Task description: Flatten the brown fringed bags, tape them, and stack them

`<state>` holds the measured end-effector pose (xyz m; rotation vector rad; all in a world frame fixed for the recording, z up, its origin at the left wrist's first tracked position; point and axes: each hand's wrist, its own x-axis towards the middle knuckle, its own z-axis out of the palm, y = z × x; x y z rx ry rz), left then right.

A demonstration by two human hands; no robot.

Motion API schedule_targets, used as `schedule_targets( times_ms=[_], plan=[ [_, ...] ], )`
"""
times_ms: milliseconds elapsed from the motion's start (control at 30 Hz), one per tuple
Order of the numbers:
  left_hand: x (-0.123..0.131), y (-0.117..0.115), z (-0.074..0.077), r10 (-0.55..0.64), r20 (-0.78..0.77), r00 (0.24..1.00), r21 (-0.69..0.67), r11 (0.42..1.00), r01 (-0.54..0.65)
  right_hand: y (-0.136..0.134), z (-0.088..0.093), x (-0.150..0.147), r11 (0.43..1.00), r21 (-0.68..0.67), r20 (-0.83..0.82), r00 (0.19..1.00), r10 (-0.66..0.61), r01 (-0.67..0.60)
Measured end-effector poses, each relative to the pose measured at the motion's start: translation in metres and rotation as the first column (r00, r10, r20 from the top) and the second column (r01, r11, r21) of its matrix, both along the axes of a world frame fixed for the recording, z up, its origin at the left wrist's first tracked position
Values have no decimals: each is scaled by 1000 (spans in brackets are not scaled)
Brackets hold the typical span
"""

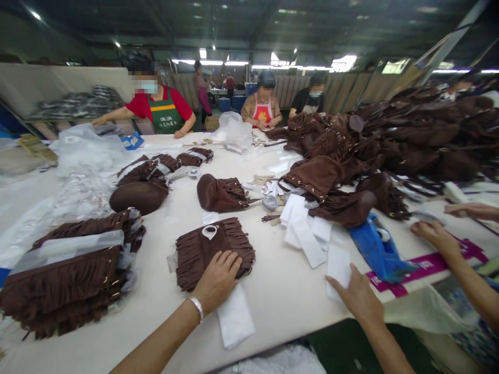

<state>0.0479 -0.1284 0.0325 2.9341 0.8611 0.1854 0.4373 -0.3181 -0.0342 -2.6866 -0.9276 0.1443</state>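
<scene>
My left hand (219, 278), with a silver bracelet at the wrist, lies flat with fingers stretched over a brown fringed bag (200, 252). A white tag shows near the bag's upper edge. From under this hand a white strip of padding (236, 319) sticks out toward the table's front. My right hand (362, 298) has thumb and fingers at the lower end of another white padding sheet (338, 264), pinching it. Just behind lies a loose pile of white sheets (302, 228).
Stacked fringed bags (66, 275) lie at left; a large heap of brown bags (390, 140) covers the back right. Beside me, a co-worker's hand (436, 236) is near a blue plastic packet (380, 246). Other people work across the table. Clear plastic bags (86, 150) lie back left.
</scene>
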Motion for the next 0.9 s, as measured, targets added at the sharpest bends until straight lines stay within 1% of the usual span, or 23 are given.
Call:
schedule_targets(
  times_ms=[67,133,233,300,333,367,400,467,500,567,633,667,733,767,800,867,900],
  plan=[
    [16,0,7,53,-44,998,24,998,-52,1,-3,3,1000,-1,-38,999,-25,25],
    [31,0,12,120,-62,991,35,992,-118,-1,-7,13,997,21,-125,990,-68,71],
    [51,2,13,191,-68,979,35,981,-189,-6,-11,26,988,63,-308,944,-117,143],
    [62,6,11,233,-77,970,28,973,-231,-11,-11,26,969,127,-399,905,-145,211],
    [67,9,10,252,-83,964,22,968,-251,-14,-11,24,947,181,-441,883,-162,264],
    [71,13,9,271,-90,959,12,963,-271,-18,-10,20,913,243,-490,853,-177,329],
    [75,17,8,286,-98,953,-2,958,-288,-23,-8,14,865,299,-546,816,-191,402],
    [79,28,6,310,-116,944,-40,948,-316,-33,-4,0,747,368,-649,728,-220,554],
    [80,35,4,316,-126,940,-65,943,-326,-38,-1,-9,693,381,-685,691,-233,612],
    [80,48,2,321,-137,937,-119,934,-337,-45,8,-32,619,393,-741,633,-225,680],
    [80,62,-1,321,-127,939,-170,925,-339,-45,20,-61,589,361,-827,540,-155,723],
    [80,69,-2,321,-115,940,-194,921,-338,-43,27,-77,588,321,-878,466,-110,742],
    [79,82,-1,332,-81,940,-234,910,-342,-34,40,-111,620,212,-957,288,-23,755],
    [77,87,1,345,-60,937,-249,904,-349,-29,45,-128,654,162,-978,207,9,739],
    [74,89,5,363,-36,931,-257,897,-359,-24,50,-144,696,128,-989,145,35,706],
    [61,84,15,404,28,914,-247,889,-385,-15,56,-173,786,128,-992,62,114,605],
    [52,76,20,419,66,906,-230,890,-395,-11,58,-185,821,156,-985,25,171,549]
  ],
)
